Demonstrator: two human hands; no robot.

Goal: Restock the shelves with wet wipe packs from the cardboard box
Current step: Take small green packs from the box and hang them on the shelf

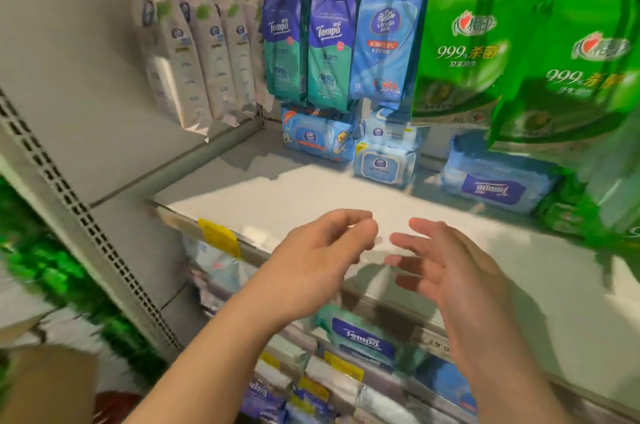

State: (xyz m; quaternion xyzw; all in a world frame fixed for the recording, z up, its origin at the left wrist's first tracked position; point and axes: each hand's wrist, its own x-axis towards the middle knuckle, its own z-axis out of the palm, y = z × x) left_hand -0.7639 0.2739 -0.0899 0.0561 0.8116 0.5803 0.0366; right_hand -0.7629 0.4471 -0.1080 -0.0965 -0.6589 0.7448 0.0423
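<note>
Now, wide white shelf (311,188), wet wipe packs (498,186) at its back, cardboard box (45,378) low left. Left hand (311,261) loosely curled, right hand (446,271) spread, both holding nothing. Risk: brushing hanging green packs (460,42) off hooks when reaching in.

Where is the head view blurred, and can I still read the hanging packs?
Head view: edges smear, worst on the green packs at right; both hands, left hand and right hand, look soft; the central Tempo packs stay readable; the shelf is brightly lit, shadowed at back.
</note>
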